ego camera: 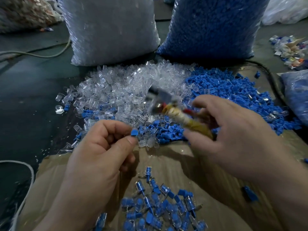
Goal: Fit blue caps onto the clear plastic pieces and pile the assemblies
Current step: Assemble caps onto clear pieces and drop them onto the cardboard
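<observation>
- I see a blue cap pinched between thumb and forefinger of the left hand, above the far edge of the cardboard. Other fingers are curled in. Can't tell if a clear piece sits under the cap.
- Right hand has its fingers wrapped round the taped handle of a tool. It has a metal head, is blurred and looks hammer-like. It's held over the cardboard's far edge, head pointing away from me.
- Assemblies pile lies on the cardboard's near part, between my two forearms.
- Clear pieces pile is just beyond the cardboard's far edge, left side.
- Blue caps pile is beyond the cardboard's far edge, right side, touching the clear pile.
- Clear-piece bag and blue-cap bag stand upright well beyond the cardboard, behind the loose piles.
</observation>
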